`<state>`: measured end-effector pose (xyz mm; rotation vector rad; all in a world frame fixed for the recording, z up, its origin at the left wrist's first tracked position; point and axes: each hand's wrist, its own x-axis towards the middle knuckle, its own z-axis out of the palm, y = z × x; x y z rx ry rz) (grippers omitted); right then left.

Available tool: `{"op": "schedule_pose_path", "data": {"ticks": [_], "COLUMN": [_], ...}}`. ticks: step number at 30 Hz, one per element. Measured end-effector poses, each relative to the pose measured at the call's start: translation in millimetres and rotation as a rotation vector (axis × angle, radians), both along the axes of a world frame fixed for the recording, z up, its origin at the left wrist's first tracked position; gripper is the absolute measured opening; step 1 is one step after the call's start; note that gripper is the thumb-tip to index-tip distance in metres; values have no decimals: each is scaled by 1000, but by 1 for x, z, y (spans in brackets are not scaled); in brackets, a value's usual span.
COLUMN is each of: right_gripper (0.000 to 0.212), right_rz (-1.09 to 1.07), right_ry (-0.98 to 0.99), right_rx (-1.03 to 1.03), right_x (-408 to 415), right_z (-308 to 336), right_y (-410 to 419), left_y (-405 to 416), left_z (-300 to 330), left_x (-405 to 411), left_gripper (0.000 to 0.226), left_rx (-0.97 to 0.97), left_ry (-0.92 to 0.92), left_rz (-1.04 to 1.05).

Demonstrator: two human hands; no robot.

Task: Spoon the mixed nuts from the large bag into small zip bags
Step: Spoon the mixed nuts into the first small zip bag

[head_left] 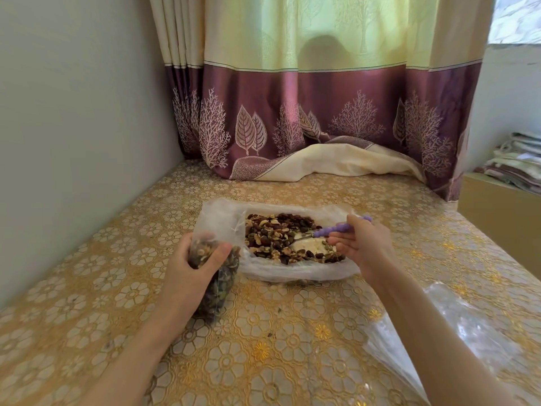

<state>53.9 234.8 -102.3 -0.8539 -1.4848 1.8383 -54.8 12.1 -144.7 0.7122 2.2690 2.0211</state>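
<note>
Gripped the small zip bag (215, 276) in the left hand (190, 265), fingers (218, 253) wrapped round its upper part, bag standing on the tabletop (263, 347) just left of the large bag (292, 271). Looked well filled with mixed nuts (275, 235) already, close to the top. Pinched the purple-handled spoon (330, 230) in the right hand (363, 241), fingers clamped on the handle, bowl dipped into the nuts in the open large bag. Showed a bare patch of bag bottom near the spoon, yet plenty of nuts left. Lay more clear empty bags (456, 341) at the right, waiting. Judged the job partway done: one bag nearly finished, sealing and further bags remaining.
</note>
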Motion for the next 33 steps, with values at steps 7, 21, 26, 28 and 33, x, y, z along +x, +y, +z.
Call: {"op": "schedule_pose_path", "data": {"ticks": [7, 21, 26, 28, 33], "right_gripper": [34, 38, 35, 38, 38], "right_rz": [-74, 1, 111, 157, 255], "right_ry": [6, 262, 311, 317, 342], "right_rx": [-8, 15, 90, 139, 297], "right_x": [7, 14, 15, 16, 16], "right_z": [3, 41, 57, 59, 61], "right_y": [14, -2, -29, -41, -62], "left_y": [-1, 0, 0, 0, 0], "left_z": [2, 5, 4, 4, 5], "left_x": [2, 5, 4, 5, 6], "left_gripper": [41, 48, 40, 40, 38], "left_rx": [-68, -126, -119, -123, -78], "left_ry": [39, 55, 24, 31, -7], "left_rz": [-24, -78, -76, -80, -92]}}
